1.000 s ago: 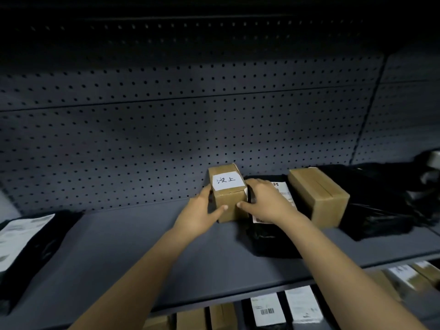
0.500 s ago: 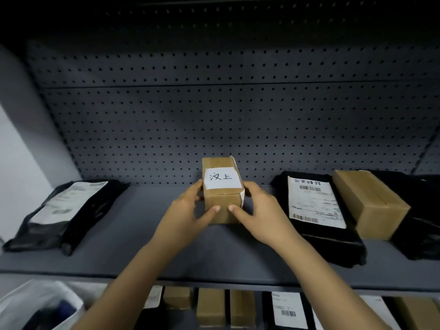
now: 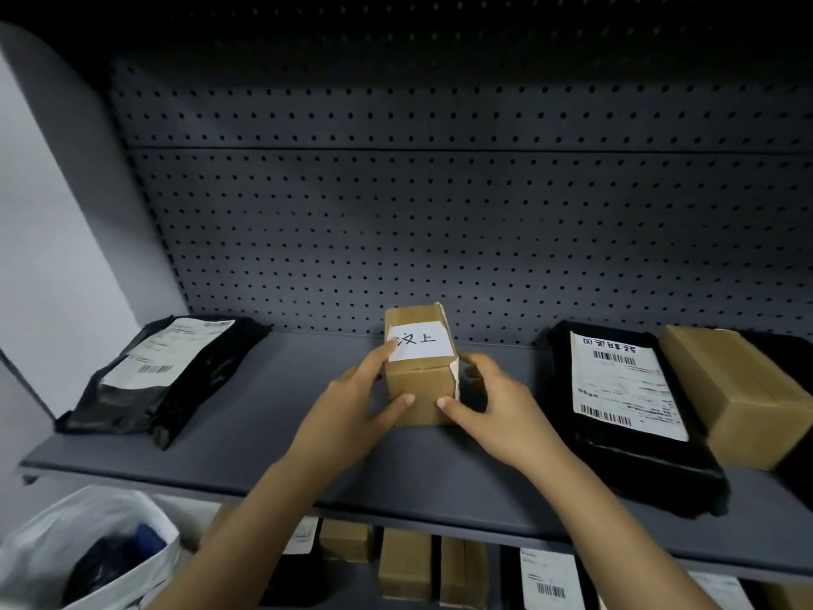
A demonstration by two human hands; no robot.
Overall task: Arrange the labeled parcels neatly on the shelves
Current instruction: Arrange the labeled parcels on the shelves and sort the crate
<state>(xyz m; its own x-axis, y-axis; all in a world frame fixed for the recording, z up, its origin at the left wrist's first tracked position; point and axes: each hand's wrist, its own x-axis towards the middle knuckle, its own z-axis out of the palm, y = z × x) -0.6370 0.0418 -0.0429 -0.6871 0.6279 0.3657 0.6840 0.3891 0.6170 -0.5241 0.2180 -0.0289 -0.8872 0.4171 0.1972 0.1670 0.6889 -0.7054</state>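
A small brown cardboard box (image 3: 420, 391) with a white handwritten label on top stands on the grey shelf (image 3: 272, 438), near the pegboard back. My left hand (image 3: 347, 416) grips its left side, thumb on the front face and a fingertip on the label. My right hand (image 3: 495, 413) grips its right side, thumb on the front face. Its fingers behind the box are hidden.
A black mailer bag (image 3: 162, 376) with a label lies at the shelf's left end. Right of the box lie another black labelled bag (image 3: 629, 416) and a larger brown box (image 3: 743, 389). Several parcels stand on the lower shelf. A white plastic bag (image 3: 83, 552) sits bottom left.
Both hands have slid the small box leftward along the shelf, away from the black bag on the right. The view has shifted left, showing the shelf's left end.
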